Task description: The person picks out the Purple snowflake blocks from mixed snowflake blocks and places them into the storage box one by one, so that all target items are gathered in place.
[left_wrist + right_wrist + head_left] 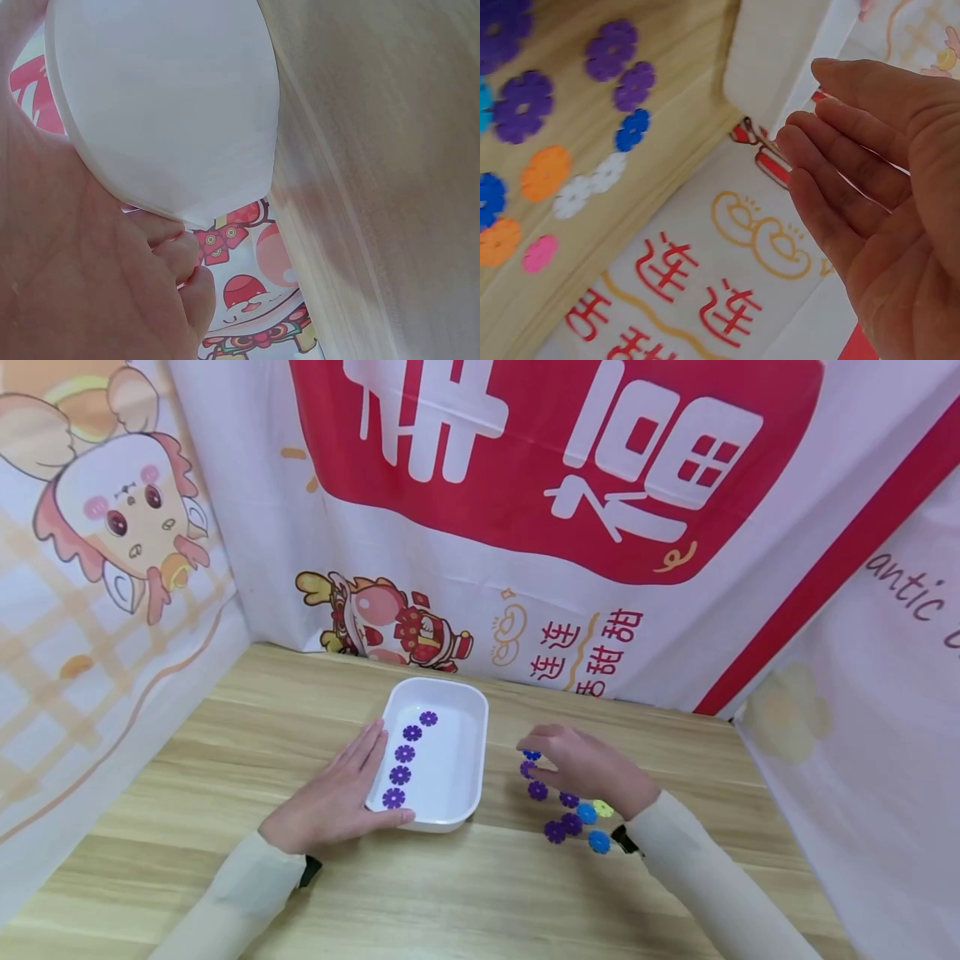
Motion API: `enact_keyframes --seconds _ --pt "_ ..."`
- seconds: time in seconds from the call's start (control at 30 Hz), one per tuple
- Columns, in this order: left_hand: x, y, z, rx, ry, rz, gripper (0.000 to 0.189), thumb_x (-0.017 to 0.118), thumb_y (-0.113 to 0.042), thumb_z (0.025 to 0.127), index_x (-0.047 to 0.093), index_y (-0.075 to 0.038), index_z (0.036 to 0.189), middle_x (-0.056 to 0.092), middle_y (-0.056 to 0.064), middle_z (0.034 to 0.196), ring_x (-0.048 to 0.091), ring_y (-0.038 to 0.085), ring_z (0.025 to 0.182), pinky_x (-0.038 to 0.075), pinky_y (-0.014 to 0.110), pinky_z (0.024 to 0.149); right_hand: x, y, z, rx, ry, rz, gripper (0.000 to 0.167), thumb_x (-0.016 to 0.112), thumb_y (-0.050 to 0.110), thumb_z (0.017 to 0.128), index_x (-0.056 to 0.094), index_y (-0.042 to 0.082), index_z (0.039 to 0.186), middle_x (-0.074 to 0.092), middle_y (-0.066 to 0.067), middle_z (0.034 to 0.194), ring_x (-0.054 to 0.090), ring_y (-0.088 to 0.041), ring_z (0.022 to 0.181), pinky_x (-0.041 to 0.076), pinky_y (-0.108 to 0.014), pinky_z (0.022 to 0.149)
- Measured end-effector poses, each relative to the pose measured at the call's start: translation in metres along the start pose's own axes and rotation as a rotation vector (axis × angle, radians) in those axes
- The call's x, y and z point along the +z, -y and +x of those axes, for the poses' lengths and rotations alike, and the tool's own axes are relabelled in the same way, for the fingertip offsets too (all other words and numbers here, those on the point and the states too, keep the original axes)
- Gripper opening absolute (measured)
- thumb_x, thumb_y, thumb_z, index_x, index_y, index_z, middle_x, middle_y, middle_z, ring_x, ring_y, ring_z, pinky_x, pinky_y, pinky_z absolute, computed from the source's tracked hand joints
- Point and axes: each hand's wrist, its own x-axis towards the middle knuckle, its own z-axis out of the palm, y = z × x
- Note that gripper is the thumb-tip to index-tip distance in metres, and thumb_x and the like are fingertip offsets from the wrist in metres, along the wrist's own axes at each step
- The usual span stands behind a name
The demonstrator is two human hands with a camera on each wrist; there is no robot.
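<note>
A white tray [450,760] stands on the table, with a slanting row of purple snowflake discs [405,753] along its left side. My left hand [337,789] rests against the tray, its straight fingers along the left wall and thumb at the front rim. In the left wrist view the tray's outer side [165,105] lies beside the palm. To the tray's right, my right hand [588,764] hovers over loose discs, fingers slightly bent and thumb apart. Nothing shows between the right hand's [877,157] fingers. A blue disc [632,130] and purple discs [634,85] lie near it.
More loose discs lie on the wooden table [465,902]: purple [555,832], light blue [599,841] and yellow-green [603,808]. The right wrist view also shows orange [545,173], white [572,196] and pink [540,253] discs. Printed cloth [480,568] hangs behind the table and at both sides.
</note>
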Motion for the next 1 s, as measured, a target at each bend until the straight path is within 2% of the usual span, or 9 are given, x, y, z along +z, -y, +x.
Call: enact_keyframes --seconds 0.2,0.43,0.6,0.8,1.0 --pt "-0.003 -0.002 -0.002 -0.015 0.018 -0.017 0.127 0.059 -0.082 0.088 0.011 0.006 0.167 0.0 0.021 0.178 0.007 0.041 0.166 0.017 0.061 0.133 0.019 -0.013 -0.021 0.017 0.019 0.051 0.037 0.079 0.015 0.096 0.072 0.007 0.131 0.073 -0.014 0.131 0.072 -0.029 0.12 0.064 -0.041 0.098" --pt "-0.003 -0.002 -0.002 -0.017 0.009 -0.006 0.127 0.059 -0.082 0.088 0.012 0.006 0.166 0.001 0.021 0.178 0.008 0.042 0.166 0.017 0.06 0.134 0.045 -0.025 -0.024 0.025 0.001 0.129 0.038 0.076 0.009 0.097 0.069 0.001 0.133 0.071 -0.016 0.136 0.069 -0.033 0.127 0.06 -0.046 0.106" --pt "0.001 0.0 0.0 -0.01 0.009 -0.003 0.128 0.058 -0.084 0.088 0.011 0.006 0.167 0.0 0.021 0.178 0.007 0.041 0.166 0.016 0.06 0.134 0.058 -0.029 -0.026 0.067 -0.015 0.164 0.037 0.077 0.011 0.095 0.071 0.003 0.131 0.072 -0.013 0.133 0.07 -0.031 0.124 0.06 -0.046 0.106" --pt "0.0 0.0 0.0 -0.02 0.02 -0.012 0.128 0.058 -0.084 0.088 0.01 0.004 0.167 -0.003 0.018 0.179 0.006 0.04 0.166 0.016 0.06 0.134 0.069 -0.031 -0.023 0.102 -0.022 0.139 0.035 0.079 0.013 0.095 0.072 0.005 0.128 0.075 -0.01 0.123 0.073 -0.025 0.113 0.064 -0.04 0.098" --pt "-0.001 -0.001 -0.001 -0.025 0.022 -0.017 0.128 0.059 -0.083 0.088 0.01 0.004 0.167 -0.004 0.018 0.179 0.006 0.04 0.166 0.016 0.061 0.134 0.078 -0.029 -0.019 0.075 -0.033 0.101 0.035 0.08 0.009 0.094 0.073 0.005 0.128 0.076 -0.008 0.118 0.074 -0.025 0.109 0.064 -0.037 0.096"
